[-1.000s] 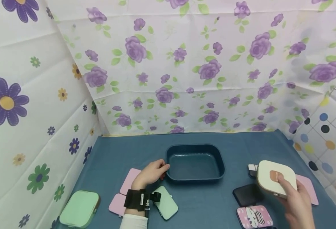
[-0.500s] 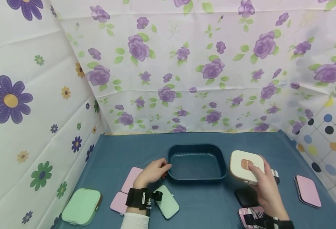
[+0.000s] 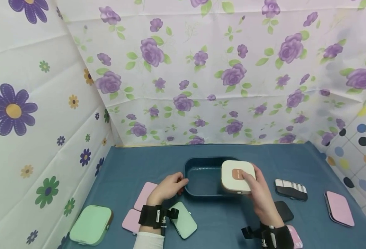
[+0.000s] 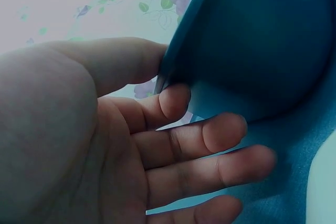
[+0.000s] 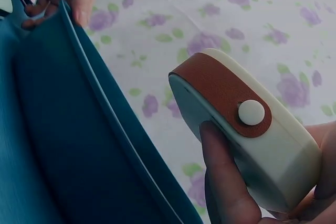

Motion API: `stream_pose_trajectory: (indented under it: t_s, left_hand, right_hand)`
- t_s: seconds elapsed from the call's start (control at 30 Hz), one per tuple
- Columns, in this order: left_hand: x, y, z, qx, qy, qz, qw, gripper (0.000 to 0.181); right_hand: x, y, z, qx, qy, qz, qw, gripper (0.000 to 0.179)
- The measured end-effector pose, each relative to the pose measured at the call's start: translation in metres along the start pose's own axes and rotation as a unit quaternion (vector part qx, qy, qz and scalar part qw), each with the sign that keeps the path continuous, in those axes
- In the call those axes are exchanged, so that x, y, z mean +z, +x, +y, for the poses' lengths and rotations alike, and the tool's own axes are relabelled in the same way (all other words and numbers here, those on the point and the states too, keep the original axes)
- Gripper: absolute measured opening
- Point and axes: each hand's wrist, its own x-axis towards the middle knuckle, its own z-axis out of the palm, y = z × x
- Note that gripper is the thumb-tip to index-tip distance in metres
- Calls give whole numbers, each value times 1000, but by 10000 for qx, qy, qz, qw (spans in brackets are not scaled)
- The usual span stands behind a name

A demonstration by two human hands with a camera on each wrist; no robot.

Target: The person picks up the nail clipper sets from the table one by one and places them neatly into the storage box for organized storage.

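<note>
My left hand (image 3: 167, 189) pinches the left rim of a dark blue rectangular tub (image 3: 198, 178) between thumb and index finger; in the left wrist view the other fingers spread below the tub's rim (image 4: 181, 30). In my right hand (image 3: 264, 199) is a cream rounded-square case (image 3: 228, 172) with a brown patch on its lid. It is held above the tub's right part, thumb on top and fingers beneath. The right wrist view shows the case's brown strap (image 5: 215, 85) and round cream button (image 5: 251, 112), apart from the tub wall (image 5: 68, 114).
A mint case (image 3: 90, 224) lies far left. Pink phone-like items (image 3: 145, 195) and a mint one (image 3: 184, 221) lie around the left forearm. At right are a black-and-white item (image 3: 291, 189), a black wallet-like item (image 3: 284, 211) and a pink one (image 3: 339, 208). Patterned sheets surround the blue table.
My right hand has carried the cream case leftward from the right side to over the tub, uncovering the black-and-white item and the pink one at far right. My left hand stays on the rim.
</note>
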Motion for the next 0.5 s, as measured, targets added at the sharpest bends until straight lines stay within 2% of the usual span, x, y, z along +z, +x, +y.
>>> stream_pose_trajectory:
  t_s: [0.27,0.5]
  left_hand:
    - [0,1,2,-5,-116,-22,9999,31]
    - [1,4,-4,-25,-110,-13,9999,32]
  right_hand:
    - [32,14,-5,-239,-412,-130,9988,72]
    - [63,32,0,-433,-771,-247,9958,67]
